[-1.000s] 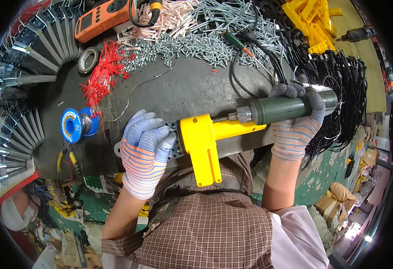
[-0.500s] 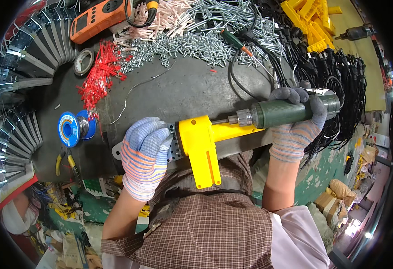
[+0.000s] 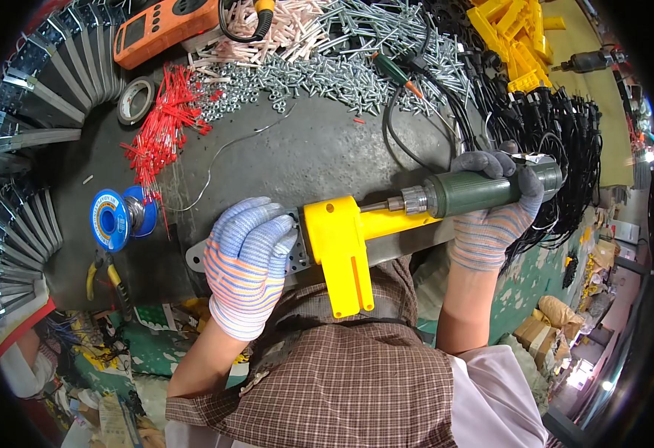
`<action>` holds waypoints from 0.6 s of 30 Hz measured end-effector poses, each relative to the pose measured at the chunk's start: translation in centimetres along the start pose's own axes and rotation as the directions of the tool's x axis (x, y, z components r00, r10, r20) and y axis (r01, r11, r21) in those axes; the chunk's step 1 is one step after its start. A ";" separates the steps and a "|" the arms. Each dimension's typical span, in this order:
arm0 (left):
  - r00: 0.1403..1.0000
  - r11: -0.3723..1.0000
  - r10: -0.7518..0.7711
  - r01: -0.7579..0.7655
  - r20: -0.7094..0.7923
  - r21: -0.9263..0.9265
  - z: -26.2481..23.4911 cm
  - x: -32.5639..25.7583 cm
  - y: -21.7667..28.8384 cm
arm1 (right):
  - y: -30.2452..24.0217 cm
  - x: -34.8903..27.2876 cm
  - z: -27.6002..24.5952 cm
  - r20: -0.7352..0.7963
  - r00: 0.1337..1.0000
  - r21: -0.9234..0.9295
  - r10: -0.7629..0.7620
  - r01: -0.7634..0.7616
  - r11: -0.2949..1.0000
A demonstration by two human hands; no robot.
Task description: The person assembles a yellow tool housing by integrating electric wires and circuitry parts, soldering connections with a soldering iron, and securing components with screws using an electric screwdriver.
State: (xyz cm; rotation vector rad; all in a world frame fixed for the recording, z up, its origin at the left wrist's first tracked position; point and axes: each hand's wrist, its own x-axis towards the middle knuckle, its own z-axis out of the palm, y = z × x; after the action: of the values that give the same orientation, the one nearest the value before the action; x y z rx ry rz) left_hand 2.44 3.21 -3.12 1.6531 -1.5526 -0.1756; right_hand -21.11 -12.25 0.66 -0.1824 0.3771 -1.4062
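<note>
In my gloved right hand is a green electric screwdriver, lying almost level with its chuck to the left. Its bit reaches the right side of a yellow plastic handle; whether the tip is inside a hole or on a screw is hidden. My gloved left hand is closed around a perforated metal plate, whose rounded end sticks out left of the fingers. The handle sits against the plate's right part, its two-pronged grip pointing toward me and a yellow arm running right under the driver.
Heaped screws, red-sleeved parts and black cords line the far side. A solder spool, pliers and a tape roll lie left. An orange meter, a screwdriver and yellow parts sit farther back.
My left hand, the plate and the yellow handle have shifted slightly right and toward me. The electric screwdriver stays in my right hand, nearly in place. The whole view has drifted a little.
</note>
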 end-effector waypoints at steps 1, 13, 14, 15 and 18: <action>1.000 1.000 -0.001 0.001 -0.002 -0.003 0.0 0.0 0.0 | 0.0 0.0 0.0 0.010 1.000 0.000 0.004 -0.004 1.000; 0.999 0.999 0.044 -0.045 0.006 0.027 0.0 0.3 -0.1 | 0.2 0.1 -0.1 -0.022 1.000 0.032 0.009 -0.008 0.999; 0.999 0.998 0.054 -0.054 0.007 0.025 0.1 0.4 -0.1 | 0.2 0.1 -0.1 -0.019 1.000 0.035 0.008 -0.007 0.999; 0.998 0.998 0.065 -0.065 0.008 0.025 0.1 0.4 -0.1 | 0.1 0.1 0.0 0.000 1.000 0.032 0.011 -0.011 0.999; 0.998 0.997 0.064 -0.064 -0.004 0.033 0.2 0.2 -0.1 | 0.2 0.2 0.1 0.018 1.000 0.041 0.014 -0.015 0.999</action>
State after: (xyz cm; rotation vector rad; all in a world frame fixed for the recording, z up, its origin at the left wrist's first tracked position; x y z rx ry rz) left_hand 2.48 2.91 -3.23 1.6257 -1.6103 -0.1121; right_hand -20.84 -12.42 0.67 -0.1577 0.3337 -1.3960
